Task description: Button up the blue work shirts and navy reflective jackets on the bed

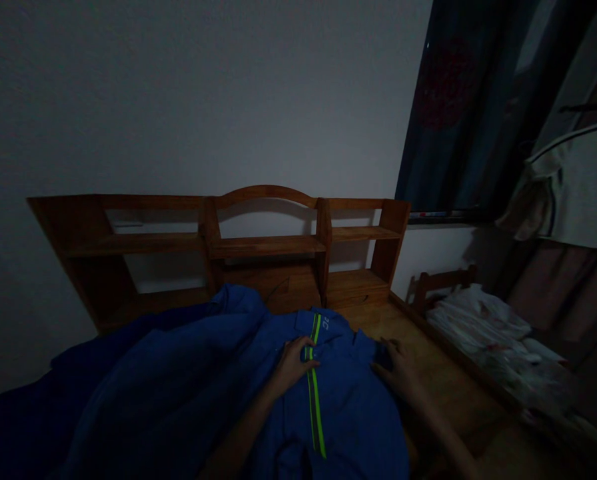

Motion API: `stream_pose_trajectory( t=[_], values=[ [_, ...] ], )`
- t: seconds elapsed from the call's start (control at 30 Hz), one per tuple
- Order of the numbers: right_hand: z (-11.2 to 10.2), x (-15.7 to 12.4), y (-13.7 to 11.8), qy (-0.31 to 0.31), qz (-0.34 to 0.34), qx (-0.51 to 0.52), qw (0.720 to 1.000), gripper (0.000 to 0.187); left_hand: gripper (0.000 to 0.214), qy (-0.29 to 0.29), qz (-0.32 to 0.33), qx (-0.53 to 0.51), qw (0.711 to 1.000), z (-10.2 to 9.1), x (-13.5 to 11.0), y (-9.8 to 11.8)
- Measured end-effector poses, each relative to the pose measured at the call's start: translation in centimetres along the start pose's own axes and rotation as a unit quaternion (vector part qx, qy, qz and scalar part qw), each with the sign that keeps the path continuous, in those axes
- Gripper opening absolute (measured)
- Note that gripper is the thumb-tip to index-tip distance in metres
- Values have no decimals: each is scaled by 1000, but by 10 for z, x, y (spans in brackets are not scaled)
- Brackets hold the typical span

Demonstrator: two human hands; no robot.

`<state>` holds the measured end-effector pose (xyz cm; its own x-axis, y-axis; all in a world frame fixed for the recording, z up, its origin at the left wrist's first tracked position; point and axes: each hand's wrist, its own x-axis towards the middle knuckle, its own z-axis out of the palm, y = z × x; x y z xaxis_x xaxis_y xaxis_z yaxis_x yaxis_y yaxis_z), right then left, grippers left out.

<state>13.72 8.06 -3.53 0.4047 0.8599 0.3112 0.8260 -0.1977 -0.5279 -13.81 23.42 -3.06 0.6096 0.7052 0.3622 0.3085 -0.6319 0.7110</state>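
A blue work jacket (346, 393) lies spread out in front of me, with a yellow-green and grey stripe running down it and pale lettering near its top. My left hand (291, 365) is on the jacket at the stripe, its thumb and fingers closed around a small bunch of the cloth. At the right edge of the jacket, my right hand (401, 370) has the fabric between thumb and fingers. Dim light hides the exact fingertip contact. More blue cloth (178, 373) lies heaped to the left.
A wooden headboard with shelves (268, 248) stands against the wall behind the jacket. Wooden boards (428, 340) show at the right, bordered by a raised rail. Beyond it lie white plastic bags (483, 320) beside a wooden chair back (441, 280). A light shirt (578, 187) hangs at right.
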Motion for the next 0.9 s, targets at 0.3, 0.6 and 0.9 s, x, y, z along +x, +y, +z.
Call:
stream_pose_trajectory(
  t=[0.3, 0.6, 0.9],
  values=[
    [-38, 21, -22, 130, 8, -52, 990, 25, 22, -23, -9, -104, 994, 3, 0, -5],
    [7, 40, -139, 12, -200, 51, 978, 26, 27, -21, -26, -24, 999, 6, 2, -9],
    [63, 42, -101, -206, -142, 239, 938, 17, 31, -61, -41, -72, 995, 1, 3, -17]
  ],
)
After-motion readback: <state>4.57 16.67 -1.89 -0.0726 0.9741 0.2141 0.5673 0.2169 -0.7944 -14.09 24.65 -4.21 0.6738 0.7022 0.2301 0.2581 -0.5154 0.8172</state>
